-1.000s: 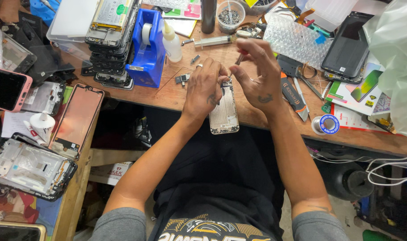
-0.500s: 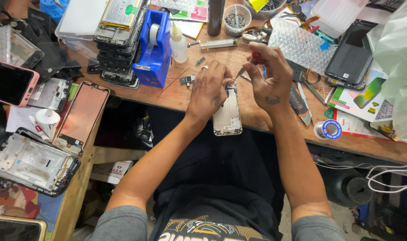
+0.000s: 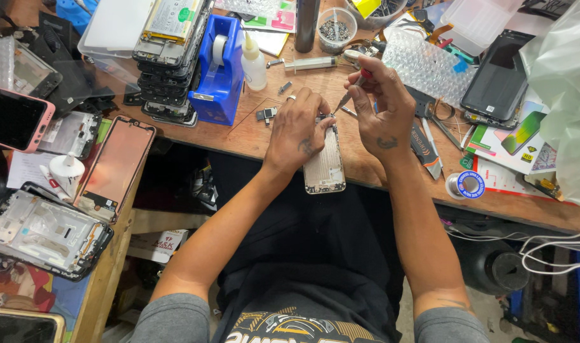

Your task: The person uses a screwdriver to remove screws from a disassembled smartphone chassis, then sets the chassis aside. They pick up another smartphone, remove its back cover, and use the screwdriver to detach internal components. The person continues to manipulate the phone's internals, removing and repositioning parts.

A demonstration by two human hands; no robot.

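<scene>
A silver phone body (image 3: 325, 166) lies opened at the front edge of the wooden bench (image 3: 264, 136), its lower end hanging over the edge. My left hand (image 3: 297, 127) rests on its upper part and pins it down; a ring shows on one finger. My right hand (image 3: 380, 108) grips a thin screwdriver (image 3: 348, 96) with a red end, its tip pointing down at the top corner of the phone, close to my left fingertips. A small dark part (image 3: 265, 114) lies on the wood just left of my left hand.
A blue tape dispenser (image 3: 217, 70), a stack of phone frames (image 3: 169, 60), a glue bottle (image 3: 254, 60) and a syringe (image 3: 310, 63) stand behind. Bubble wrap (image 3: 426, 63), a black phone (image 3: 498, 75) and a solder reel (image 3: 464, 185) lie right. Screens and frames cover the left shelf (image 3: 45, 232).
The view has shifted slightly. My right hand has lifted a little and moved right, with the screwdriver now angled down at the phone's top. My left hand stays on the phone.
</scene>
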